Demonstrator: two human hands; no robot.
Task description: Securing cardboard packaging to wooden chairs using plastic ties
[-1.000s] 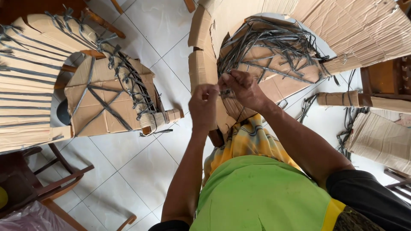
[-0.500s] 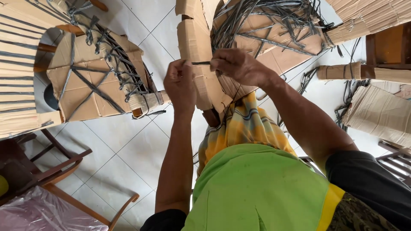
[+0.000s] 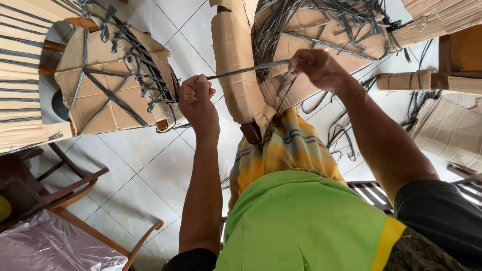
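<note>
From my feed the cardboard-wrapped piece point(image 3: 236, 75) runs off the top edge, so I can't see how tall it is. Its bottom end drops behind the yellow plaid cloth point(image 3: 286, 145), hidden there. The grey strap point(image 3: 248, 69) vanishes inside the left hand point(image 3: 198, 100) and the right hand point(image 3: 316, 65), so both ends are out of sight. Left of that piece, another wrapped bundle point(image 3: 110, 95) covers a dark round thing point(image 3: 59, 105) I can't make out.
</note>
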